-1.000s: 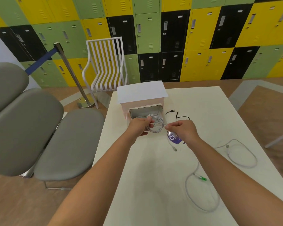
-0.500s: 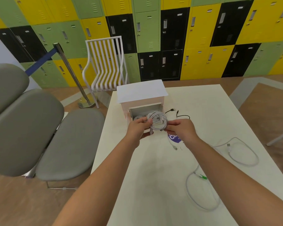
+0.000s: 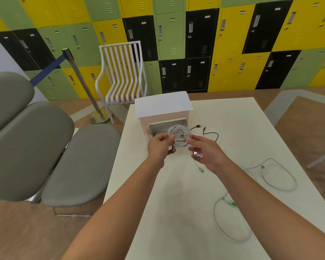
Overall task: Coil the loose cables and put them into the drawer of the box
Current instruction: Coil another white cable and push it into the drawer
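**White coil held at the mouth of the open drawer**

The left hand pinches a coiled white cable by its left side, thumb and forefinger closed on the loops, with a short end hanging down below the grip. The coil stands nearly upright in the air, right in front of the open drawer of the white box, and overlaps the drawer's front edge in this view. Something pale already lies inside the drawer (too hidden by the hand to name).

The right hand sits just to the right of the coil. Its fingers are spread and only lightly bent, with the tips at the coil's right edge; they are not closed around it.

On the cream counter a short black cable lies loose to the right of the box. A long white cable sprawls in an open loop near the right edge, and another pale cable with a green plug curves round in a wide loop nearer the person. A thin white lead with a small plug shows below the right hand, beside a purple-and-white sticker.

Off the counter stand a white slatted chair, grey padded seats and a wall of lockers.
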